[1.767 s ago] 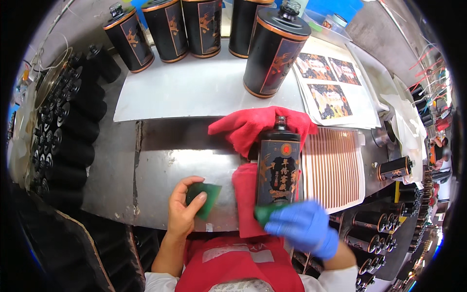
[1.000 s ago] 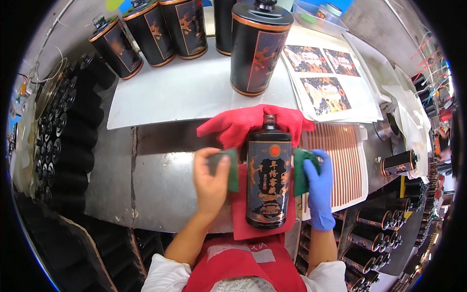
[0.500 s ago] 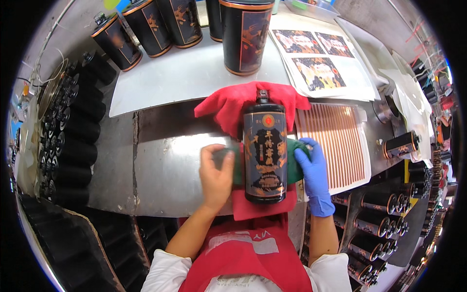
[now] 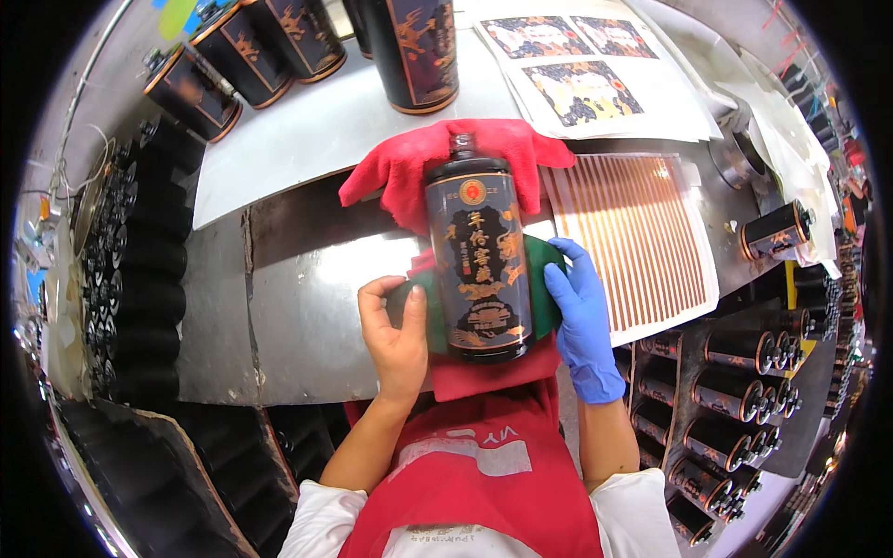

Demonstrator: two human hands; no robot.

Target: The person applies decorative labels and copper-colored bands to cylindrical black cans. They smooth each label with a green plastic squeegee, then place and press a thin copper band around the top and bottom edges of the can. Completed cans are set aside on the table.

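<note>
At the far left we see rows of black bottle tops packed beside the metal counter. Further in, our bare left hand lies on the counter with its grip closed around the edge of a green pad, pressing it against the left flank of the bottle. In the middle, the black ceramic bottle with gold lettering lies on its side on a red cloth, its neck pointing away from us and its base nearest our red apron. Our right hand in a blue glove holds a second green pad flat against the bottle's right flank, fingers curled over it and closed. Just right of that hand a sheet of copper-coloured strips rests on the counter. Beyond the cloth, upright black bottles stand on a white board, with printed label sheets to their right. At the far right, more black bottles lie stacked in a rack.
</note>
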